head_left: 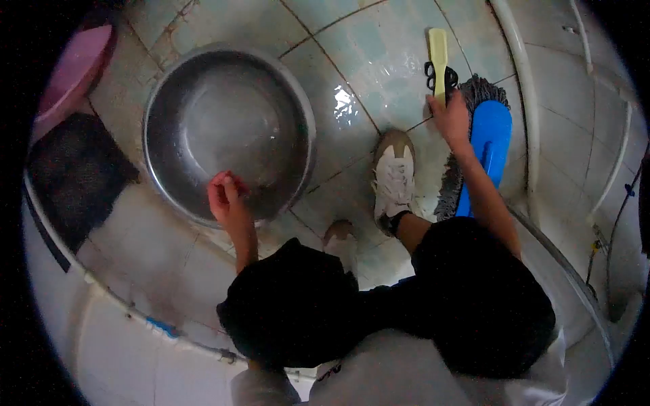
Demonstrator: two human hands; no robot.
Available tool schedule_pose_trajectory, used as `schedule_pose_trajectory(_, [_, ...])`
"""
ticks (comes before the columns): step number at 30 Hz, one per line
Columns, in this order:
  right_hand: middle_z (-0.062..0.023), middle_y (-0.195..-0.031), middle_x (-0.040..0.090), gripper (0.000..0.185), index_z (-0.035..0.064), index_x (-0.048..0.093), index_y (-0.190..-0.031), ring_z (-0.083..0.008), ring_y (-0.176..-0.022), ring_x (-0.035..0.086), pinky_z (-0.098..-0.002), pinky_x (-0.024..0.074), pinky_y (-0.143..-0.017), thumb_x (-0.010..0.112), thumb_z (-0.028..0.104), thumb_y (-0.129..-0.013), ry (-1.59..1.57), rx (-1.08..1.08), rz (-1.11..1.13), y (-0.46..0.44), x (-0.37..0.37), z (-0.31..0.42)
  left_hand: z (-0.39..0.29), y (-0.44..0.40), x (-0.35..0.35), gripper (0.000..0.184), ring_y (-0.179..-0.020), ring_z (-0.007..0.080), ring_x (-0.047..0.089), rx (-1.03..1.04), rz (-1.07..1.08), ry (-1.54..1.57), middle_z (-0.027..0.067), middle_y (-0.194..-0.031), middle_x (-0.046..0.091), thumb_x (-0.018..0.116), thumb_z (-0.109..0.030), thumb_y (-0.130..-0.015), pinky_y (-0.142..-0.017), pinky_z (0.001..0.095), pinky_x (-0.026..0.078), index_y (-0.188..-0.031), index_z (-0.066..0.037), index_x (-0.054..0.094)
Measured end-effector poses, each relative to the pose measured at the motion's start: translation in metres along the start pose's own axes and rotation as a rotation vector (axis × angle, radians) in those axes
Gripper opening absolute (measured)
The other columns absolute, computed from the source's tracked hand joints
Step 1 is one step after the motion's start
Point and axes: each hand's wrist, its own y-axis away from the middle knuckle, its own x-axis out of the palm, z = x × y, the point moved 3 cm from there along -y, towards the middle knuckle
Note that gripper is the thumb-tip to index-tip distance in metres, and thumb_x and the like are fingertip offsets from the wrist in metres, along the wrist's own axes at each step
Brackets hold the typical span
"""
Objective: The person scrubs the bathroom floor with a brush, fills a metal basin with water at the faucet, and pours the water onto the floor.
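Observation:
My left hand is over the near rim of a large round metal basin, its fingers curled together; whatever they hold, if anything, is too small to name. The basin stands on the tiled floor at the left. Out to the right, my right hand has its fingers at the lower end of a pale yellow handle. Beside that handle lies a black object with loops. Just right of my right hand is a blue mop head with grey fringe.
A pink basin is at the upper left, with a dark mat below it. White pipes run along the right wall and lower left. My shoes are between the metal basin and the mop head.

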Motion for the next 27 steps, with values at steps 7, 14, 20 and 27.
schedule_pose_trajectory(7, [-0.0241, -0.071, 0.056, 0.036, -0.0052, 0.041, -0.105, -0.0416, -0.066, 0.054, -0.0462, 0.0431, -0.063, 0.052, 0.015, -0.076, -0.024, -0.055, -0.041, -0.004, 0.003, 0.028, 0.034, -0.061, -0.005, 0.033, -0.085, 0.0344, 0.05, 0.416, -0.165, -0.952, 0.02, -0.099, 0.046, 0.053, -0.022, -0.078, -0.074, 0.0402, 0.041, -0.098, 0.004, 0.048])
schedule_pose_trajectory(14, [-0.0099, -0.063, 0.05, 0.033, -0.0006, 0.047, -0.101, -0.0196, -0.052, 0.048, -0.0323, 0.0419, -0.05, 0.041, 0.03, -0.09, -0.538, 0.113, 0.28, 0.013, -0.035, 0.035, 0.056, -0.098, 0.034, 0.022, -0.053, 0.018, 0.051, -0.429, 0.171, -0.036, 0.0067, -0.066, 0.051, 0.047, -0.024, -0.085, -0.045, 0.0284, 0.041, -0.083, -0.003, 0.051])
schedule_pose_trajectory(20, [-0.0005, -0.063, 0.049, 0.027, 0.0003, 0.051, -0.099, -0.0089, -0.05, 0.045, -0.0252, 0.0381, -0.047, 0.043, 0.025, -0.09, -0.84, 0.365, 0.351, 0.037, -0.063, 0.022, -0.096, -0.066, 0.198, 0.017, -0.061, 0.0139, 0.051, -0.226, 0.735, 0.142, 0.0073, -0.073, 0.053, 0.045, -0.017, -0.086, -0.053, 0.0243, 0.042, -0.082, -0.002, 0.051])
schedule_pose_trajectory(27, [-0.0052, -0.064, 0.051, 0.027, 0.0022, 0.05, -0.096, -0.014, -0.048, 0.049, -0.0289, 0.0407, -0.042, 0.044, 0.028, -0.09, -1.529, 0.794, 0.268, 0.0, -0.04, -0.003, -0.169, -0.062, 0.362, 0.027, -0.076, 0.0173, 0.055, 0.299, 0.841, -0.341, 0.01, -0.086, 0.057, 0.048, -0.02, -0.085, -0.069, 0.0266, 0.045, -0.101, 0.002, 0.051])
